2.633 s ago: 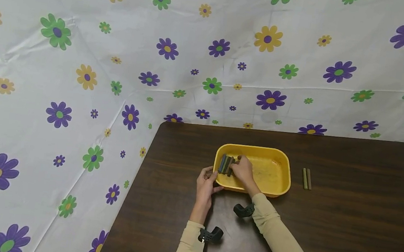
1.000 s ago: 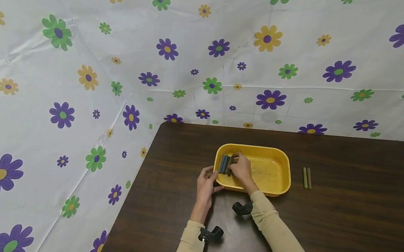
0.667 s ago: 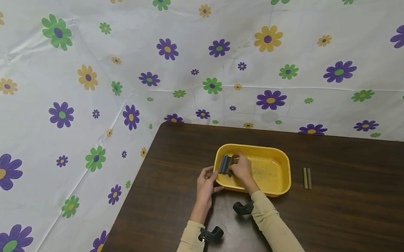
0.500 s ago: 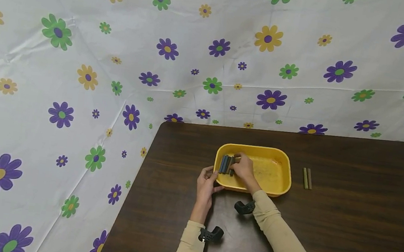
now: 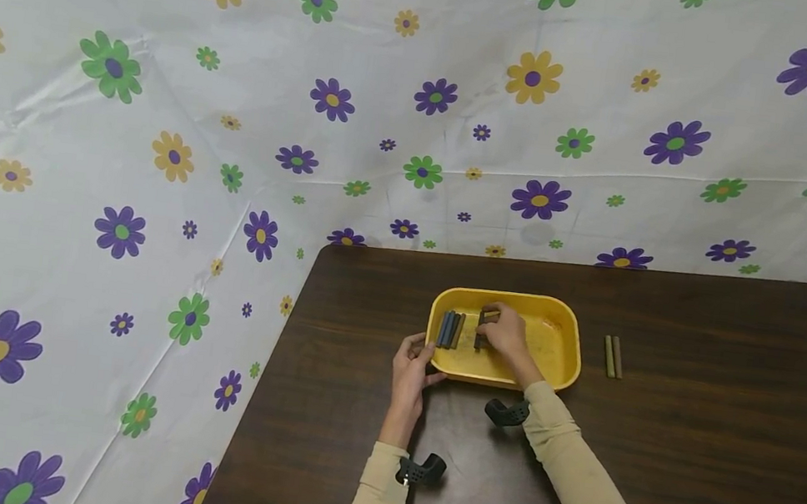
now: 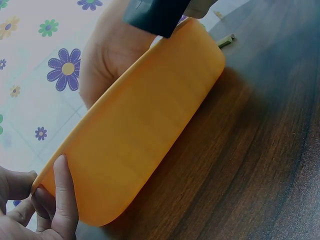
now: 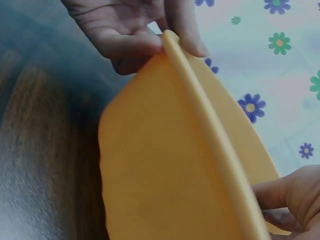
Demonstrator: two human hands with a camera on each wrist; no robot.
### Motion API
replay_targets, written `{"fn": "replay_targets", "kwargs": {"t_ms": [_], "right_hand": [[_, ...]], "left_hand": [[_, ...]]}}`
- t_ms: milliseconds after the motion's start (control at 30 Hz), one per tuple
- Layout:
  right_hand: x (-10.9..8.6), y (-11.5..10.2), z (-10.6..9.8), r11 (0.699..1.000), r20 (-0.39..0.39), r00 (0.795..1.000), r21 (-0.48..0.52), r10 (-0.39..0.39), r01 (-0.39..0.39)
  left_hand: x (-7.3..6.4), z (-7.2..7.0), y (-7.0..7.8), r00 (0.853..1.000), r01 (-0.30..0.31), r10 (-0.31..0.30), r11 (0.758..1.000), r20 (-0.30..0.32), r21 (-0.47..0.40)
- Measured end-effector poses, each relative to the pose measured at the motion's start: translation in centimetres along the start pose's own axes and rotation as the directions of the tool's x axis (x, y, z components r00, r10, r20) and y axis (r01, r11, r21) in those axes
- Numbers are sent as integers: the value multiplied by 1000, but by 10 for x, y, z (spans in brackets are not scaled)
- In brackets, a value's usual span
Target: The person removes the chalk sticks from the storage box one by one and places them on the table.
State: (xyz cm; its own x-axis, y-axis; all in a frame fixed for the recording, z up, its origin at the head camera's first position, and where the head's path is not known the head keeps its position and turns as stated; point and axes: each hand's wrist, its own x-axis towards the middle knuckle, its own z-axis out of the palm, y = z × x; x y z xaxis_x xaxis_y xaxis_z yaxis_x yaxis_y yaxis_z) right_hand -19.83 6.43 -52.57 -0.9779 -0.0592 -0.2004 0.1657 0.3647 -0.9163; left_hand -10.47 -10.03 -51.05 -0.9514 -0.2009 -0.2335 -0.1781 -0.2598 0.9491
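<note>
A yellow plastic tray [image 5: 546,349] sits on the brown table. My left hand [image 5: 409,375] grips its left front corner, with the rim pinched between fingers and thumb in the left wrist view. Inside the tray, my right hand [image 5: 506,336] pinches a dark chalk-like stick [image 5: 479,330], held upright in the head view. To its left, several similar sticks [image 5: 450,330], blue to dark brown, lie side by side against the tray's left end. In the right wrist view the tray wall [image 7: 160,150] hides the stick and part of my right hand [image 7: 297,200].
Two more sticks, one olive green [image 5: 609,357] and one brown [image 5: 617,358], lie parallel on the table [image 5: 717,408] right of the tray. A white flower-patterned sheet [image 5: 412,60] hangs behind and to the left.
My right hand has moved right, away from the row, taking the dark stick with it; a gap now shows between them. My left hand keeps its grip on the corner.
</note>
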Motion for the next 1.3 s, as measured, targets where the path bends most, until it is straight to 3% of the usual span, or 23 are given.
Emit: {"fn": "replay_targets", "kwargs": {"t_ms": [333, 600, 967, 1300], "right_hand": [[-2, -6, -27, 987, 18, 999, 149, 51, -53], [-7, -9, -45, 978, 26, 998, 202, 55, -59], [-14, -7, -66, 985, -11, 999, 168, 38, -35], [-18, -4, -91, 973, -20, 999, 227, 44, -39]], "left_hand": [[0, 0, 1, 1000, -4, 4, 1000, 3, -14], [-1, -1, 0, 1000, -5, 5, 1000, 7, -10], [0, -1, -2, 1000, 11, -11, 1000, 5, 2], [0, -2, -3, 1000, 5, -4, 999, 21, -42]]}}
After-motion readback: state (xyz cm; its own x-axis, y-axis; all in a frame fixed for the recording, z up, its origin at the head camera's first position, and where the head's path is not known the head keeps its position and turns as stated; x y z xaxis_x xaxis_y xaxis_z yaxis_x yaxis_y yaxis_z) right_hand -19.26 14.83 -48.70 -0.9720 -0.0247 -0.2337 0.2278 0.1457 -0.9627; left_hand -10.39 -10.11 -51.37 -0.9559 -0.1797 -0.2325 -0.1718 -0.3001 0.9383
